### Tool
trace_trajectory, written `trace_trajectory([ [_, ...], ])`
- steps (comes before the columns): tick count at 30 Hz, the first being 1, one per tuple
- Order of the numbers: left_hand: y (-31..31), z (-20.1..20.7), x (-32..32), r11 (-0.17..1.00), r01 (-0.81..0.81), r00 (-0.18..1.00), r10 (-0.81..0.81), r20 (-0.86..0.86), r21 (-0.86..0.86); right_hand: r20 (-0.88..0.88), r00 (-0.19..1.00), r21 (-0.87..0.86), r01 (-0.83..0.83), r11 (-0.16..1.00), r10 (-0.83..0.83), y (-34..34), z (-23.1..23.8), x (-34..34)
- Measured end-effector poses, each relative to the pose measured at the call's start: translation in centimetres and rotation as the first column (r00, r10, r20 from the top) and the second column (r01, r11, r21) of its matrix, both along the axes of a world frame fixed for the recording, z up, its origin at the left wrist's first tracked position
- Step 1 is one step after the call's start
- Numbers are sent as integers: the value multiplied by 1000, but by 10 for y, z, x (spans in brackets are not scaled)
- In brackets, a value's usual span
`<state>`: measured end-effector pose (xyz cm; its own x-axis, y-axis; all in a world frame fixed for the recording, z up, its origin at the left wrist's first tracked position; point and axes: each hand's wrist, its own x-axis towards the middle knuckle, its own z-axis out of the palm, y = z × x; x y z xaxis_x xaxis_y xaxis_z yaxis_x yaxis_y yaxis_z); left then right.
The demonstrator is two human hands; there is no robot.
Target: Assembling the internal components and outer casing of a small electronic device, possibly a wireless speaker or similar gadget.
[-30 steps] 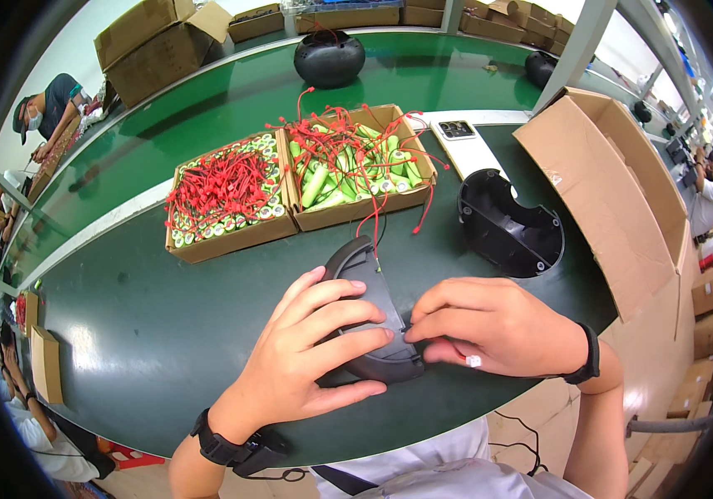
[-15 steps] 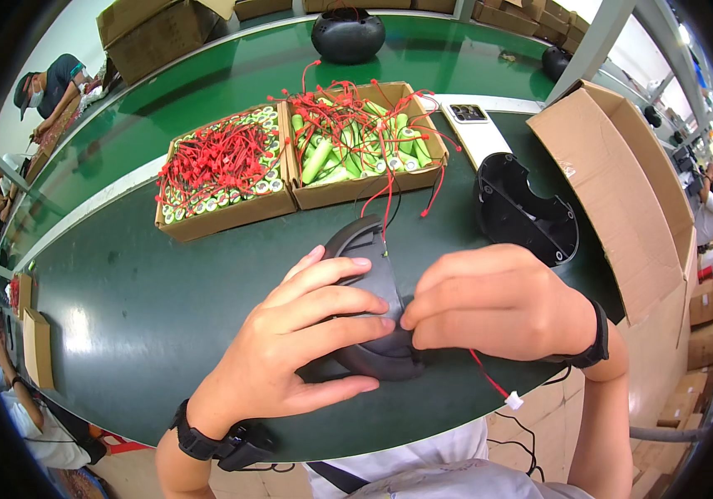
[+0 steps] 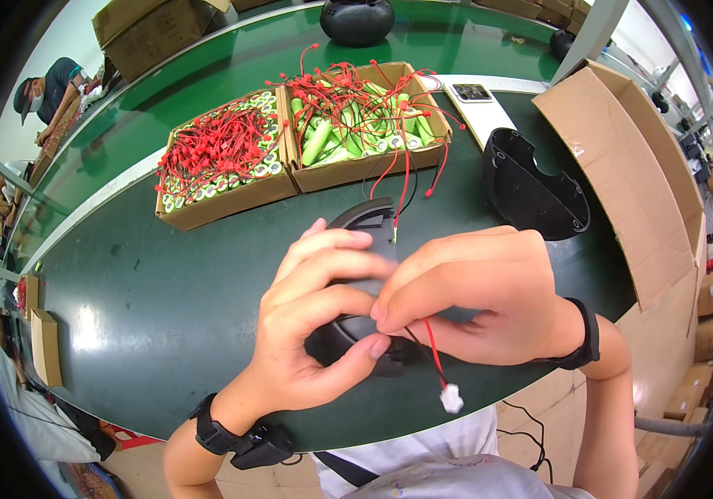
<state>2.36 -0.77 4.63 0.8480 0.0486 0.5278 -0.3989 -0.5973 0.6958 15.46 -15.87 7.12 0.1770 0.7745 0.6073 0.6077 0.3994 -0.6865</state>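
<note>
A curved black plastic shell (image 3: 366, 214) rests at the middle of the bench, partly covered by my hands. My left hand (image 3: 306, 303) grips it from the left, fingers across its top and thumb near its lower end. Close beside those fingers, my right hand (image 3: 477, 291) pinches the red and black wires (image 3: 434, 341) at the shell. The wires hang from under it to a white connector (image 3: 451, 399) near the bench's front edge. At the shell's far end, thin red and black leads (image 3: 407, 185) run toward the battery box. The pinched wire ends are hidden.
Two cardboard boxes stand behind: one (image 3: 231, 200) of cells with red leads, another (image 3: 356, 170) of green cells. An empty black half-shell (image 3: 531, 187), a phone (image 3: 473, 93) and an open carton (image 3: 622, 183) lie right. Beyond is a green conveyor (image 3: 256, 54); a person (image 3: 53, 100) works far left.
My right hand has moved left against my left fingers, and the white connector has swung left with its wires. My left thumb has risen toward the right fingertips.
</note>
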Motion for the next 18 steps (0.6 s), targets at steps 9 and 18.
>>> trace_trajectory([
  [9,-2,6,-4,995,52,996,-58,-71,-88,-60,998,23,4,1000,-3,-6,11,-3],
  [18,-8,-2,-9,990,60,998,-59,14,-126,-392,873,-158,249,956,-292,-7,-8,34],
])
